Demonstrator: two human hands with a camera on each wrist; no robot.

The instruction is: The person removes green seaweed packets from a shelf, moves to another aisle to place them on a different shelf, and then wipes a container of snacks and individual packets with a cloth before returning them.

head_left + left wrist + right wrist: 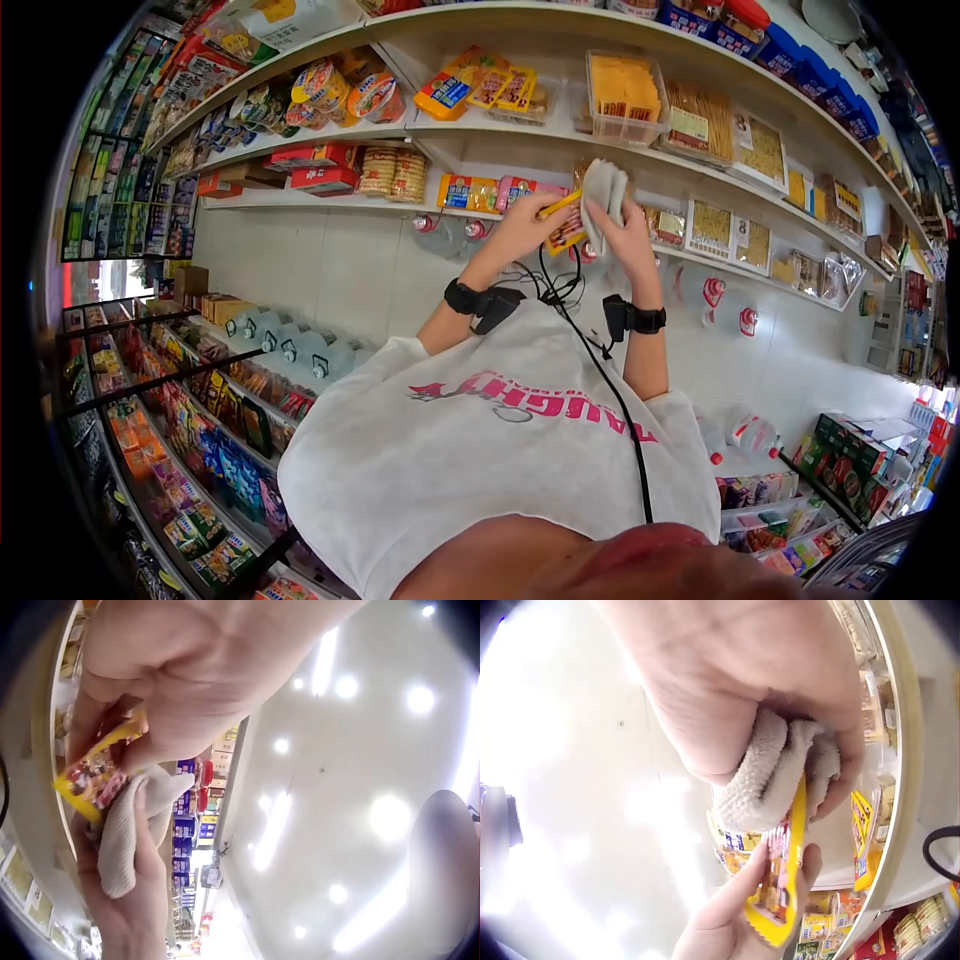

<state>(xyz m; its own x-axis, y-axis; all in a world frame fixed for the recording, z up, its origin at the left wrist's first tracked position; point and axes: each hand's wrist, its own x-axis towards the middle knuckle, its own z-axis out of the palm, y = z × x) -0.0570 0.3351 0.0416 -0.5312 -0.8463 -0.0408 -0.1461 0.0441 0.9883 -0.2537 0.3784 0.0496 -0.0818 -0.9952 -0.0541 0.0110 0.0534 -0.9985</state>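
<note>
In the head view both hands meet in front of the shelves. My left hand grips a yellow-edged snack packet whose clear middle shows pinkish-brown contents. A folded, pale grey cloth is held by my right hand, thumb on one side and fingers on the other. In the right wrist view the cloth folds over the upper end of the packet. Seen from the left wrist, the packet overlaps the cloth. Part of the packet is hidden behind the fingers and cloth.
Just behind the hands run white shelves with snack packets, cup noodles and a clear tub of yellow packets. Large bottles stand low on the left. Black cables hang between the wrists.
</note>
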